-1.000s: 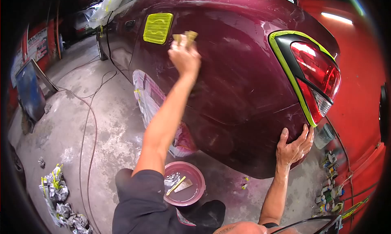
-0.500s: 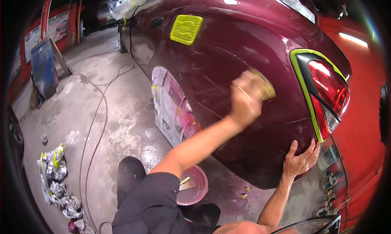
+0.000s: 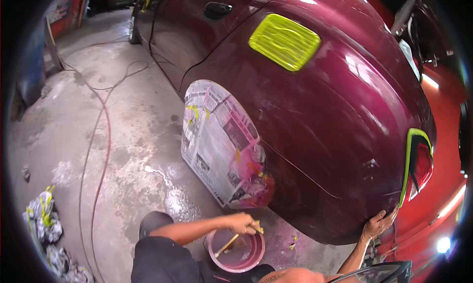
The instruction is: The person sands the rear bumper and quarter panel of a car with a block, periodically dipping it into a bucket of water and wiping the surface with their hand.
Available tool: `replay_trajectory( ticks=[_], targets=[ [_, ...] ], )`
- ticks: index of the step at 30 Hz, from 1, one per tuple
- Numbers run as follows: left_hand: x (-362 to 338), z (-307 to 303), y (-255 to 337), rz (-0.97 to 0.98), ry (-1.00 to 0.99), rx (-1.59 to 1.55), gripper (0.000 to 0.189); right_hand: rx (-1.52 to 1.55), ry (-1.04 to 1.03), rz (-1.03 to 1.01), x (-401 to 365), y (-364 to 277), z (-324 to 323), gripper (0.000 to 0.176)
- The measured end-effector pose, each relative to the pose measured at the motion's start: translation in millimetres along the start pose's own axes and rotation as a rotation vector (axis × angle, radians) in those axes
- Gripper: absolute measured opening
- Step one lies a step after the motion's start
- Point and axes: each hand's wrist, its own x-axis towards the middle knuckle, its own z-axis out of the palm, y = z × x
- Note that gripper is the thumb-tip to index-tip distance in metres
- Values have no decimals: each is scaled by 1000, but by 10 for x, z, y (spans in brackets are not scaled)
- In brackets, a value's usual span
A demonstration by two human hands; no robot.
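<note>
My left hand (image 3: 241, 223) is closed on a yellowish sponge (image 3: 257, 228), which is partly hidden by the fingers. It hovers over a pink basin (image 3: 258, 256) of cloudy water. A light-coloured stick (image 3: 226, 245) and a small brownish piece (image 3: 239, 242) are in the basin. My right hand (image 3: 377, 226) rests with fingers stretched out on the lower rear edge of the maroon car body (image 3: 315, 150), just under the tail light (image 3: 422, 165) edged in green tape. Green tape also covers a square patch (image 3: 285, 42) on the panel.
Newspaper (image 3: 217, 150) masks the rear wheel. Hoses (image 3: 106, 135) run across the wet concrete floor. Crumpled paper with green tape (image 3: 44, 216) lies at the lower left. A red wall (image 3: 443, 150) stands close on the right.
My left hand has come down from the car panel to the basin with the sponge. My right hand stays on the car's rear edge. The view has shifted toward the car's front.
</note>
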Motion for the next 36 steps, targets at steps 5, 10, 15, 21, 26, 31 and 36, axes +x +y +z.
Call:
replay_trajectory(
  ticks=[5, 10, 15, 21, 26, 31, 36],
  targets=[
    [-300, 179, -348, 29, -80, -81, 45, -69, -235, 208, 258, -1120, -188, 62],
    [-246, -16, -537, 229, 77, -37, 45, -226, -45, 359, 228, -2057, 528, 79],
    [-266, -268, -640, 205, 229, -42, 49, -226, 4, 284, 194, -1875, 604, 82],
    [-315, -390, -673, 134, 283, -124, 52, -238, 1, 324, 231, -2043, 509, 73],
    [-374, -404, -742, 139, 311, -118, 53, -233, -39, 344, 248, -2092, 474, 72],
    [-532, -526, -963, 76, 299, -88, 52, -209, -6, 287, 167, -1991, 541, 70],
    [-496, -538, -1036, 48, 356, -63, 51, -223, -178, 249, 321, -2309, 313, 64]
  ],
)
